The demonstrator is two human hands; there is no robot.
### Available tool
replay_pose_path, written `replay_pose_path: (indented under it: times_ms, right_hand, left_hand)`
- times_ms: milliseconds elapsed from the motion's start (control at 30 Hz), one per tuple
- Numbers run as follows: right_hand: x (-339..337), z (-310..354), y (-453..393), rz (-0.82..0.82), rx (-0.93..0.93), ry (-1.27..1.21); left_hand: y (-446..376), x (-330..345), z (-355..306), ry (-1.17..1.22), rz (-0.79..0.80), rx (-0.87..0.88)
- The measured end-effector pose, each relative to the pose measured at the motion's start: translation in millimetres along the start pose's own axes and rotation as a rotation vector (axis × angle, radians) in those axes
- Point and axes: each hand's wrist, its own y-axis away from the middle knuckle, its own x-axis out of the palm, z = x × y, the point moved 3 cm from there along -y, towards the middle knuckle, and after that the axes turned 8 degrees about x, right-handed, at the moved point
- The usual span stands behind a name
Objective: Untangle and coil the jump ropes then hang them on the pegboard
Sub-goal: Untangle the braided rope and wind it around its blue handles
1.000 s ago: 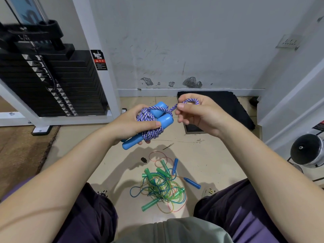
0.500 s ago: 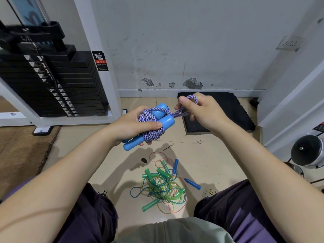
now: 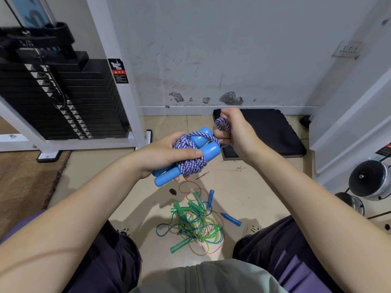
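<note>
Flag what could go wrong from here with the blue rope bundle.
1. The right hand pinches only a short loop of the braided rope; if it slips, the wraps round the blue handles may loosen.
2. The left hand pins the wraps with its thumb; easing off could let the coil spring open.

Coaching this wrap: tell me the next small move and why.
Probably tuck the loop pinched by the right hand under the braided rope wound around the blue handles; the left hand grips the bundle, and the loop is the only loose rope.
</note>
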Motion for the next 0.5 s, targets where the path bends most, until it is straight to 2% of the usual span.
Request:
replay_pose_path:
  times_ms: [100,267,400,500]
  right_hand:
    - [-1.5,-3.2,0.4,0.019,0.044,-0.048]
    - [-2.7,-7.5,4.3,-0.019,-0.119,0.226]
    - [-4.2,-5.3,5.7,-0.061,-0.235,0.236]
    - [-2.2,-6.9,5.3,-0.07,-0.276,0.248]
  left_hand:
    - [-0.6,-3.3,0.3,0.004,-0.003,-0.001]
    - [-1.9,-5.5,0.3,0.064,0.007,0.004]
    - [-1.3,-4.0,2.2,0.089,0.038,-0.01]
    - [-2.8,-5.2,4.3,0.106,0.001,-0.017]
